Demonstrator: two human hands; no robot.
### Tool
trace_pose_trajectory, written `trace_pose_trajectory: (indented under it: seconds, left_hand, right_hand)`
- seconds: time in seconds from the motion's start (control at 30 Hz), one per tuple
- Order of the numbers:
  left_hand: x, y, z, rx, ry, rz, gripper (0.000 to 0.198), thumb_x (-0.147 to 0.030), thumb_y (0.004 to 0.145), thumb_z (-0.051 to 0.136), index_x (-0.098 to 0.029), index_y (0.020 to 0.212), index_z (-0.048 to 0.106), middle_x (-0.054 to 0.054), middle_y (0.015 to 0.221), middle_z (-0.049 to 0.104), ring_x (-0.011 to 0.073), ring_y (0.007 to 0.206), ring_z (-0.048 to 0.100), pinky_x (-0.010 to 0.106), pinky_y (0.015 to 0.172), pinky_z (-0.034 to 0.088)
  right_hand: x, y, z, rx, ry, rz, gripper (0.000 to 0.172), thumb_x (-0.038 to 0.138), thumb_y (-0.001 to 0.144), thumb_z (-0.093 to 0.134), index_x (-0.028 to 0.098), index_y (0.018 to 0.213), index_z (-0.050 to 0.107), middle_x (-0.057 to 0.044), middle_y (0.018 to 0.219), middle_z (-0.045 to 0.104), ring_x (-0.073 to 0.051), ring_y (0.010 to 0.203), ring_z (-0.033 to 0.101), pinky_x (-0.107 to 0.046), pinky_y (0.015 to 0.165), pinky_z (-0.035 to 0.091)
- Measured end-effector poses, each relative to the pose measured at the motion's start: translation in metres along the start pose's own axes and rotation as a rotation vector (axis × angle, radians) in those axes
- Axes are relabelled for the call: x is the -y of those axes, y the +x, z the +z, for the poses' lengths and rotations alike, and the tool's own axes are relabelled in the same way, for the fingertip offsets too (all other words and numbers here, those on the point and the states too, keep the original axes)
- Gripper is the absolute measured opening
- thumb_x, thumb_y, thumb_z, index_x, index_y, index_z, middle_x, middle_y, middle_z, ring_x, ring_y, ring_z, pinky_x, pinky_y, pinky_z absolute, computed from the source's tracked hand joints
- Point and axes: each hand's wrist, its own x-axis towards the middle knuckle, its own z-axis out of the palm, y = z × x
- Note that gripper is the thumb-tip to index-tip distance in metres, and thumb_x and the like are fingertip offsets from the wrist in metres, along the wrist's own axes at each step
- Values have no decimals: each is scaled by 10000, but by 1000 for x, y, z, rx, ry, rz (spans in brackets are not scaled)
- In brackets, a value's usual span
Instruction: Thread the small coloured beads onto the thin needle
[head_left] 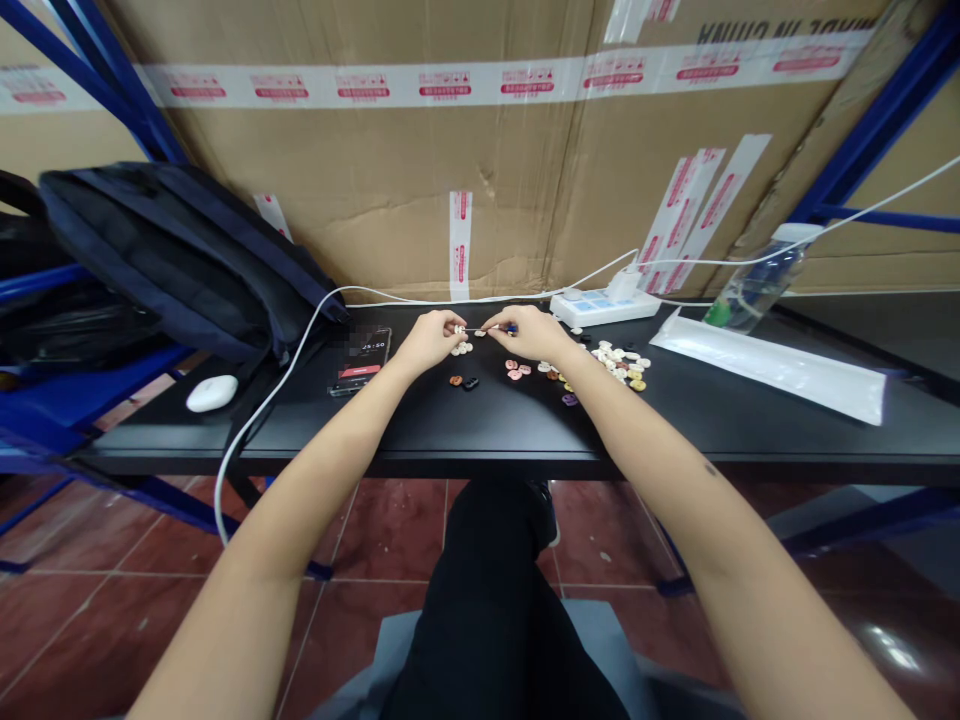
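Note:
Both hands rest on a black table (pixel 487 430), close together near its far edge. My left hand (pixel 433 338) is pinched shut on a small pale bead at its fingertips. My right hand (pixel 529 333) is closed on a thin tool with a blue end, its tip pointing toward the left hand's bead. Small beads (pixel 462 349) lie under the left hand, and two darker ones (pixel 463 382) sit nearer me. A larger scatter of white, pink and yellow beads (pixel 619 362) lies to the right of my right hand.
A phone (pixel 361 362) lies left of the hands, a white mouse (pixel 211 392) farther left, a dark backpack (pixel 180 260) behind it. A white power strip (pixel 604 303), a clear bottle (pixel 761 280) and a long white packet (pixel 772 365) sit at right. Cardboard boxes stand behind.

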Motion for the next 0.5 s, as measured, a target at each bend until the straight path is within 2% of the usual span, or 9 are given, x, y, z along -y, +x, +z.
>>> trace_pose_trajectory:
  seconds: [0.1,0.3,0.5]
  left_hand:
    - [0,-1,0,0,27,27,154,-134,818,724,-145,969,753,66,833,750,188,781,701,335,815,572]
    - [-1,-1,-1,2,48,58,141,-139,827,727,-149,963,761,70,862,764,185,784,703,334,823,573]
    - [-4,-2,0,44,15,24,137,-111,841,718,-128,972,753,81,842,763,197,771,714,340,807,579]
  right_hand:
    - [3,-1,-2,-14,-59,-3,269,219,903,630,251,1088,822,-72,1103,778,-266,985,686,-378,845,502]
    - [-1,2,1,51,83,-23,263,186,912,623,220,1075,827,-74,1063,802,-244,946,715,-358,863,520]
    - [8,-3,-3,-22,-129,-13,292,189,930,603,284,1102,820,-46,1111,791,-271,1033,706,-376,843,511]
